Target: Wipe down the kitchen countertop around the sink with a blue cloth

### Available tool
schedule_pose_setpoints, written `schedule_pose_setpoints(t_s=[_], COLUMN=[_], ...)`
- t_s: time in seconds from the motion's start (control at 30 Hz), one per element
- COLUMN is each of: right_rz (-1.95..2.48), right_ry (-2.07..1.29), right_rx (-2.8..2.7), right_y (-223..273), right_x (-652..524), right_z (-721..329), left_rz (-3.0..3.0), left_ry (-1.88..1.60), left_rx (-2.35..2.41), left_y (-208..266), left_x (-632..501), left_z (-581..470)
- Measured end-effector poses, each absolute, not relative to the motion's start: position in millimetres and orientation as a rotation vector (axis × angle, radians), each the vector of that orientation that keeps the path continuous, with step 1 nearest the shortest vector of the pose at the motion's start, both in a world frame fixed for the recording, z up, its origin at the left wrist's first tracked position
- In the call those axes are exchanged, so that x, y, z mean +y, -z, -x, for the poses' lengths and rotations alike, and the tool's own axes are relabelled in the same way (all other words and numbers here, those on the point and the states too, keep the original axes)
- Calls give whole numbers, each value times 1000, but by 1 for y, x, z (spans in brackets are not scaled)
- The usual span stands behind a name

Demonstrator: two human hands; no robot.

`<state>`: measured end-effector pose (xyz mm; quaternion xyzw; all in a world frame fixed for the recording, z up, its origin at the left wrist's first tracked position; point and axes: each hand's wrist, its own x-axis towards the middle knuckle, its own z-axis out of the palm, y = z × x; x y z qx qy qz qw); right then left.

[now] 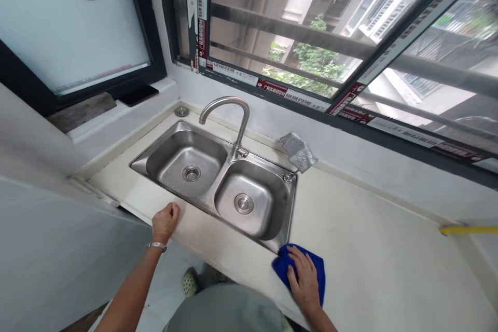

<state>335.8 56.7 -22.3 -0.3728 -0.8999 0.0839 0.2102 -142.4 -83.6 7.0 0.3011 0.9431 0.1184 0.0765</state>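
My right hand [303, 275] lies over a blue cloth [321, 270], its fingers spread and pressing the cloth on the pale countertop [350, 249]. The cloth sits beside the front right corner of the steel double sink [213, 199], touching or nearly touching its rim. Closed into a fist, my left hand [165, 220] rests at the counter's front edge, in front of the left basin. No object shows in it. A curved steel faucet [244, 119] rises behind the two basins, its spout turned over the left one.
A crumpled silver wrapped piece [299, 151] stands behind the sink's right rear corner. A round metal drain part [181, 111] sits at the rear left. On the left ledge lie a dark phone-like slab [139, 95] and a stone piece [83, 112]. A yellow strip [469, 230] is at far right.
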Motion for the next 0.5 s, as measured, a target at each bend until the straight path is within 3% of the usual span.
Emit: schedule_pose_setpoints(t_s=[0.5], right_rz=[882], right_ry=[-182], right_rx=[-2732], right_y=[10], right_x=[17], right_z=[-255], left_rz=[-837], left_ry=[-526], left_rx=[2759], left_y=[-6], left_x=[-85], left_z=[140])
